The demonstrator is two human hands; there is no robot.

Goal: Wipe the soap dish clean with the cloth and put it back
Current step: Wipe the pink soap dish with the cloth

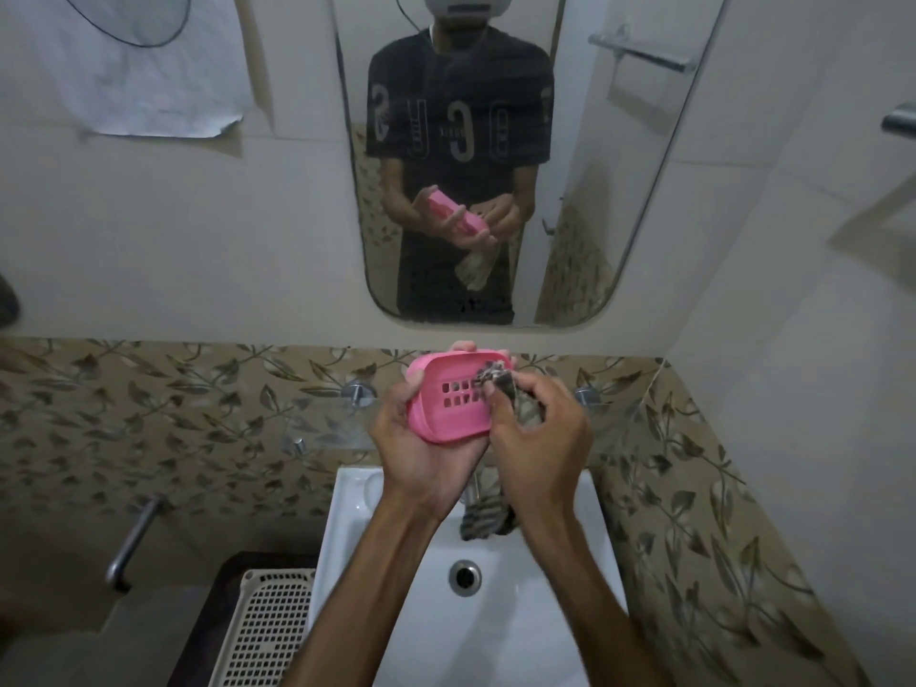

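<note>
left hand (pixel 421 448) grips the pink soap dish (pixel 451 396) above the sink (pixel 347 513) while right hand (pixel 538 438) pinches the cloth (pixel 495 376) against its inside.

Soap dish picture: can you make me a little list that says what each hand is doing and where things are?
soap dish: pink, slotted, held up over the sink
left hand: grips the soap dish from below
right hand: pinches the cloth against the dish's inside
cloth: patterned, its tail hangs down toward the basin
sink: white, drain visible
mirror: shows the person's reflection
</note>
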